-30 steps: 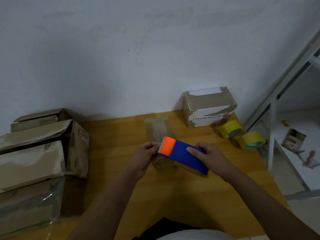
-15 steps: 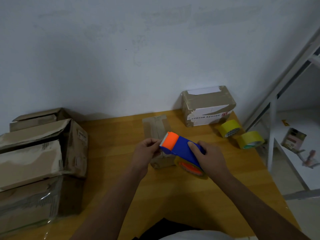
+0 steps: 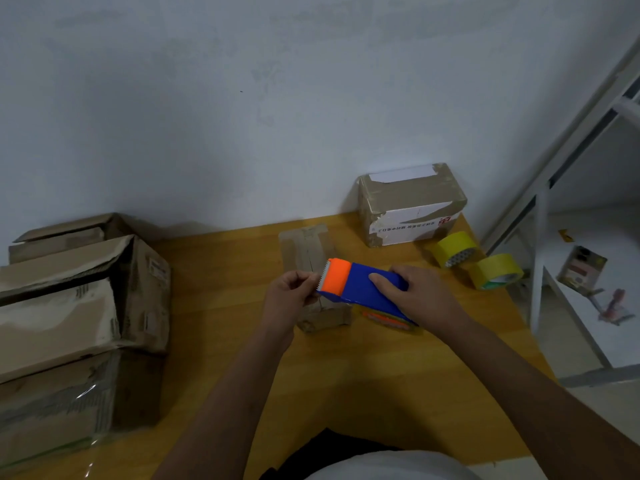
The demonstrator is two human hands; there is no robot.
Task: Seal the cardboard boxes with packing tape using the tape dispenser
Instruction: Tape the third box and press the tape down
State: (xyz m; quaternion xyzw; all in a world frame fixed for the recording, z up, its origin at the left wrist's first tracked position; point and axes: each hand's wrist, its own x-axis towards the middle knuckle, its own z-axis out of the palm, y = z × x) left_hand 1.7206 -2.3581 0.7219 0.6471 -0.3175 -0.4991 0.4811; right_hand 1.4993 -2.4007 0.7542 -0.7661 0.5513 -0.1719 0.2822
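A small cardboard box (image 3: 306, 249) lies in the middle of the wooden table (image 3: 381, 382), its top seam running away from me. My right hand (image 3: 415, 292) grips the blue tape dispenser (image 3: 363, 289), whose orange toothed head points left, just above the box's near end. My left hand (image 3: 292, 294) is pinched at the dispenser's serrated edge, apparently on the tape end, which is too thin to make out. A taped box with a white label (image 3: 412, 202) stands at the back right against the wall.
Two yellow tape rolls (image 3: 457, 249) (image 3: 498, 271) lie at the table's right edge. Large worn cardboard boxes (image 3: 69, 323) are stacked at the left. A white metal frame (image 3: 540, 237) stands to the right of the table.
The dispenser has tilted and shifted slightly over the small box; my left hand stays pinched at its toothed edge. Both hands stay close together.
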